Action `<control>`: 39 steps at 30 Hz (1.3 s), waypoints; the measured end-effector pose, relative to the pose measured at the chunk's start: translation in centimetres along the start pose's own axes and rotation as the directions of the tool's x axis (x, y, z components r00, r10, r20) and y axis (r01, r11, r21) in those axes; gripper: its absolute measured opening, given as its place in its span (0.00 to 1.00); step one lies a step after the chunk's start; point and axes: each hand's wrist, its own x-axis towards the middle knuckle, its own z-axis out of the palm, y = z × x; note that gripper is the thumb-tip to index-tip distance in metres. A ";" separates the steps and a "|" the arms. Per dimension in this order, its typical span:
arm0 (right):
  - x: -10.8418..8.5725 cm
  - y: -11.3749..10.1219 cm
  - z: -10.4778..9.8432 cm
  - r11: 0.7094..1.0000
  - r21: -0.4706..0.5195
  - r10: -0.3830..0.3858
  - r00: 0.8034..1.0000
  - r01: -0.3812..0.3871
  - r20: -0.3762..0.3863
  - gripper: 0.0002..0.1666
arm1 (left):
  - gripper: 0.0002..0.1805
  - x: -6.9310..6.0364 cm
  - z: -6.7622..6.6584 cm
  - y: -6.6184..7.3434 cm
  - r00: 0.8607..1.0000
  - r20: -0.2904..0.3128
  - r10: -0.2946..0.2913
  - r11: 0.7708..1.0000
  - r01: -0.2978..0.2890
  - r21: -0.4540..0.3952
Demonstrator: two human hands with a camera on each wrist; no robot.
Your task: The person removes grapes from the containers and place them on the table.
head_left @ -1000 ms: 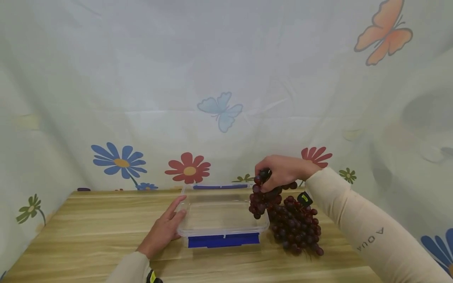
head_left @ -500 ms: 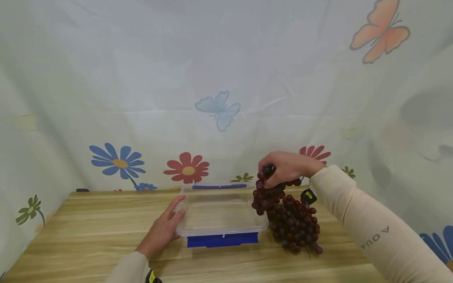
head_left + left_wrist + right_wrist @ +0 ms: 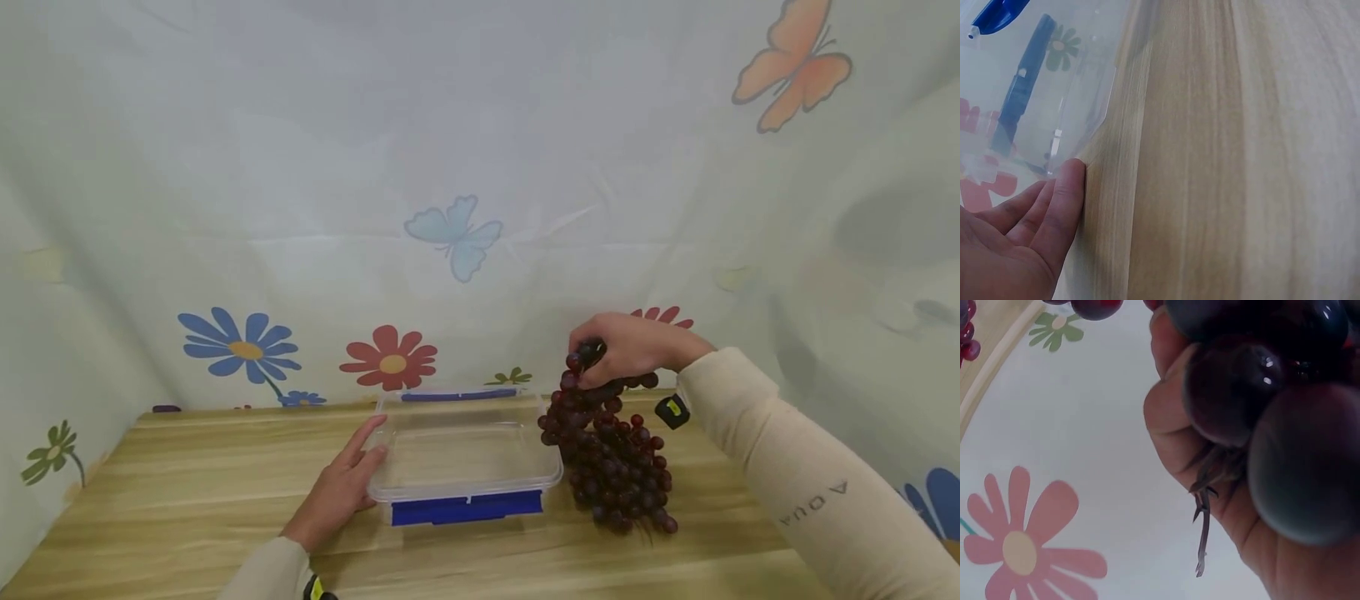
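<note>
A bunch of dark red grapes [image 3: 572, 410] hangs from my right hand [image 3: 637, 343], which grips it near the top. In the right wrist view, grapes [image 3: 1300, 462] fill the palm and a thin stem sticks out. Below and partly behind it, a second bunch of grapes [image 3: 621, 483] lies on the table. My left hand [image 3: 337, 490] touches the left side of a clear plastic food container [image 3: 465, 454] with blue clips. The left wrist view shows straight fingers [image 3: 1063, 206] of this hand against the container's wall. The container has no lid on and holds nothing.
Everything stands on a wood-grain table [image 3: 217, 475]. A pale curtain [image 3: 315, 167] printed with flowers and butterflies hangs behind the table and at both sides. A small dark purple thing [image 3: 166, 408] shows at the table's far left edge.
My right hand has moved right and slightly up with its bunch of grapes, away from over the container's right side. My left hand stays at the container. The head view has shifted slightly.
</note>
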 end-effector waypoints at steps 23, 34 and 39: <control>-3.6 5.4 -1.4 0.983 0.123 0.150 0.986 -0.140 -0.076 0.08 | 0.30 0.0 0.0 0.0 1.000 -0.011 -0.010 1.000 0.010 -0.013; -4.7 7.4 -1.4 0.974 0.095 0.217 0.967 -0.206 -0.133 0.13 | 0.31 -0.1 -0.1 -0.3 1.000 -0.008 0.011 0.999 -0.011 -0.038; -5.1 8.2 -1.3 0.962 0.091 0.270 0.950 -0.259 -0.156 0.23 | 0.32 -0.1 -0.1 -0.2 1.000 -0.007 0.003 0.999 -0.003 -0.037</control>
